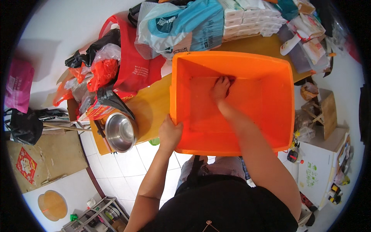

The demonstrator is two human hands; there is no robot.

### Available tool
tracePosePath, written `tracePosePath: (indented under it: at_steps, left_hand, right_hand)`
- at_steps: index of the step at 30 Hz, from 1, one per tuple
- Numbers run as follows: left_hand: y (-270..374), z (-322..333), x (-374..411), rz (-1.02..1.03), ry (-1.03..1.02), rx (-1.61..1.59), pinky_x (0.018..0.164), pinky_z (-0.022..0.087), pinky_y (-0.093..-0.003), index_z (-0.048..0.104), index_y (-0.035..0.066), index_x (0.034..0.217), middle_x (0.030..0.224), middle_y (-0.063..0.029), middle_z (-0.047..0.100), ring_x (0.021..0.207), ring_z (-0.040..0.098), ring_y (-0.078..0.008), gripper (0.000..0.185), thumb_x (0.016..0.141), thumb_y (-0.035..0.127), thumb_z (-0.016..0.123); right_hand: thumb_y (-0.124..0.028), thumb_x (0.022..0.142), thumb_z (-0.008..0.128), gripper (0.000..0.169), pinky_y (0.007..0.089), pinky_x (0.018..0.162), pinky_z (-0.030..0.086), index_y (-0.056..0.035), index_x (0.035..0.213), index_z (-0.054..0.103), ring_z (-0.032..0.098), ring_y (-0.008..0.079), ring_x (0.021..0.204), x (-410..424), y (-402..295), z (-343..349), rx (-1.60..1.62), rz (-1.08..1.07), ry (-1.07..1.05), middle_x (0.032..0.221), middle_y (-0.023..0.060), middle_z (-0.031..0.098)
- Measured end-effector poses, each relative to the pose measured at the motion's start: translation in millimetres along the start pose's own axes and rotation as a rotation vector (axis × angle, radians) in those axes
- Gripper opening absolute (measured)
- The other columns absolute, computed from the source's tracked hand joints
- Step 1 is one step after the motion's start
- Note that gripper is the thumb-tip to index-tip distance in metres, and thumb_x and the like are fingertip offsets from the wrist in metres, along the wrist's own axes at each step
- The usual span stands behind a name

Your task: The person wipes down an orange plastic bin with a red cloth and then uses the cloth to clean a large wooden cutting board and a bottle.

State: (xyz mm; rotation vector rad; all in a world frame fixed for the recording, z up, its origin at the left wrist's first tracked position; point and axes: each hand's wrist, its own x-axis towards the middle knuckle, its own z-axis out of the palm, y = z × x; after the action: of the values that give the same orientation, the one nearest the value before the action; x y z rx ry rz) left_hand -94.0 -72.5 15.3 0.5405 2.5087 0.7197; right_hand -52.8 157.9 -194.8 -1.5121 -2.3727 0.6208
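A large orange plastic bin (249, 113) is tipped so that its open top faces me, at the edge of a yellow wooden table (150, 110). My left hand (171, 132) grips the bin's left rim. Inside the bin, my right hand (221, 88) presses a dark red cloth (231, 82) against the inner surface near the far wall. Most of the cloth is hidden under the fingers. To the left of my left hand, a stainless steel bowl (120, 132) stands at the table's edge, beside a knife-like tool with a dark handle (100, 129).
A red bag (130, 66), bundled plastic bags (103, 72) and a blue-and-white package (185, 26) line the table's back. Tissue packs (249, 18) are stacked behind the bin. At the back right are a translucent container (298, 58) and a white bottle (289, 45).
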Motion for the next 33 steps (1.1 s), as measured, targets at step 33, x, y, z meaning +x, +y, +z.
tracePosePath:
  at_steps: [33]
  left_hand:
    - [3,-4,6,-0.027,0.063,-0.011,0.079,0.049,-0.0446,0.055,-0.007,0.106,0.092,-0.0263,0.064,0.090,0.061,-0.0417,0.042,0.073,0.019,0.061]
  right_hand:
    - [-0.014,0.081,0.063,0.026,0.0334,0.078,0.047,-0.0108,0.107,0.063,0.055,0.0183,0.096,-81,37,-35,0.700,-0.765,-1.374,0.103,0.0065,0.060]
